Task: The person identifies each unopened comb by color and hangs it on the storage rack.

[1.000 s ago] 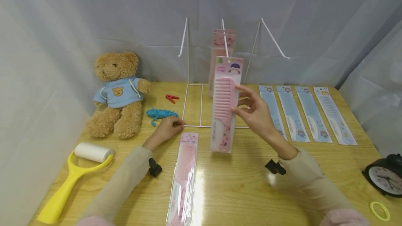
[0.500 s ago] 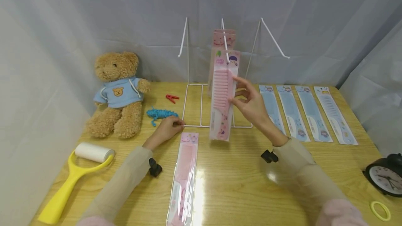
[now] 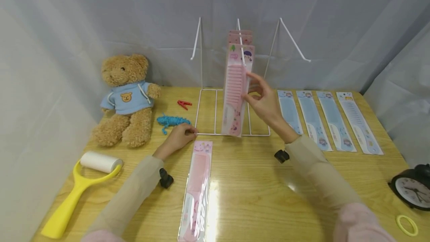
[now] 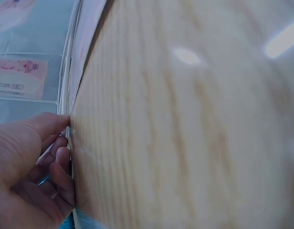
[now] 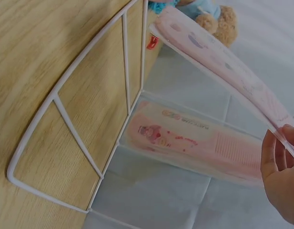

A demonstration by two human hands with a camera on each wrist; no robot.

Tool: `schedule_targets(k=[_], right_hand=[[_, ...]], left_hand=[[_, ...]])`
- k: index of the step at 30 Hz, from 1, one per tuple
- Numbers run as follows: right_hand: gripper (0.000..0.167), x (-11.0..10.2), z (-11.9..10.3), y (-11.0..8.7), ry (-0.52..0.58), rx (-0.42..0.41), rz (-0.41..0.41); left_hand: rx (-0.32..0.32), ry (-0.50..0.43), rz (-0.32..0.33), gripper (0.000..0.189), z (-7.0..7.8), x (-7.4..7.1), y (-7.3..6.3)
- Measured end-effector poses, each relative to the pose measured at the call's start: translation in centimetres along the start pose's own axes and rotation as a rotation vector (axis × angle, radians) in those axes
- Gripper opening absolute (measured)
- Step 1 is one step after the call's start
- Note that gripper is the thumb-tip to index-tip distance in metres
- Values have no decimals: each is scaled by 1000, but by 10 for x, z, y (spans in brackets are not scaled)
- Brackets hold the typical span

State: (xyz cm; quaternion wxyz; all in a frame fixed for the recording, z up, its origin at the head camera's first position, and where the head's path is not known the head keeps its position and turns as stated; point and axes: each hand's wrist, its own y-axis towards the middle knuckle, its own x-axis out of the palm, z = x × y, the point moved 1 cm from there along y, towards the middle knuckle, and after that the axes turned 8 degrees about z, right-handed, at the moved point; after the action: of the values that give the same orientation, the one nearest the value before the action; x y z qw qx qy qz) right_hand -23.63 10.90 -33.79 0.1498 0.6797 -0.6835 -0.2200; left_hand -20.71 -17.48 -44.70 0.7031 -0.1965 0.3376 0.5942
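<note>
My right hand [image 3: 265, 102] pinches the right edge of a packaged pink comb [image 3: 231, 92], held upright at the rack's middle hook [image 3: 242, 53]. The hook's front end shows in front of the card's top. Behind it, other packaged pink combs [image 5: 185, 143] hang on the same hook, mostly hidden in the head view. With fingertips at the front left corner of the white wire rack [image 3: 215, 134], my left hand [image 3: 178, 137] pinches its base wire. Another packaged pink comb [image 3: 196, 186] lies on the table in front of that hand.
Several packaged blue combs [image 3: 305, 118] lie in a row at right. A teddy bear [image 3: 125, 100], red clip [image 3: 184, 104], blue lizard toy [image 3: 171, 120] and yellow-handled lint roller [image 3: 77, 186] are at left. A black alarm clock [image 3: 411, 189] and yellow ring [image 3: 407, 225] are at right.
My right hand has moved the pink comb away from me and up, its card sliding back along the middle hook. The left hand stays at the rack's corner.
</note>
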Motion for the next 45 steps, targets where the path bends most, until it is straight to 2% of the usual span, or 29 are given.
schedule_targets(k=[5, 12, 18, 23, 31, 45], right_hand=[[61, 2, 6, 9, -26, -6, 11], [59, 2, 13, 18, -77, -55, 21], [58, 1, 19, 23, -70, -79, 17], [60, 0, 23, 25, -27, -68, -9], [61, -2, 32, 23, 2, 21, -41], [55, -7, 34, 20, -24, 40, -31]], left_hand=[[-2, 2, -3, 12, 0, -1, 0], [2, 5, 8, 11, 0, -1, 1], [6, 5, 18, 11, 1, 0, 0], [6, 1, 17, 11, -1, 0, 1], [-2, -4, 10, 11, -2, 1, 1], [-9, -3, 11, 10, -1, 1, 1]])
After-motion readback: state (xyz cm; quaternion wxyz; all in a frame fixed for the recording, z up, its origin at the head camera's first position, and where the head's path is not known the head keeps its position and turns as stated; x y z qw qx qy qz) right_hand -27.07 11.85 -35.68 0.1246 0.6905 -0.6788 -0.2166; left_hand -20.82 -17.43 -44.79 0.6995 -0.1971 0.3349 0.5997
